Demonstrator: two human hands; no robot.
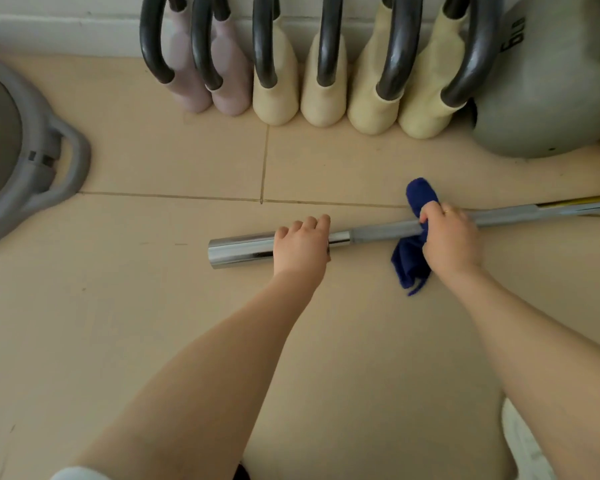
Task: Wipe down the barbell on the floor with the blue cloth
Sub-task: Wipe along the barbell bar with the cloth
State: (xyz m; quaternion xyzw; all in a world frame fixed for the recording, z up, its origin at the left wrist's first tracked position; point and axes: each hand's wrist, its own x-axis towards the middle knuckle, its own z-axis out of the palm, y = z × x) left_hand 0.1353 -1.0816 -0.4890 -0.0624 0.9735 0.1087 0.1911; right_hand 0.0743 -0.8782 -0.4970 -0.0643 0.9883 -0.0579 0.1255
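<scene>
The long silver steel barbell (378, 233) lies on the beige tiled floor (153, 306), running from centre toward 3 o'clock. The left hand (300, 245) curls over its chrome sleeve end. The right hand (449, 237) grips the dark blue cloth (413, 258) wrapped round the shaft, at 2 o'clock.

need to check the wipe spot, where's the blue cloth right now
In the head view, right of centre, the blue cloth is wrapped over the barbell shaft on the floor, gripped by the right hand.
</scene>
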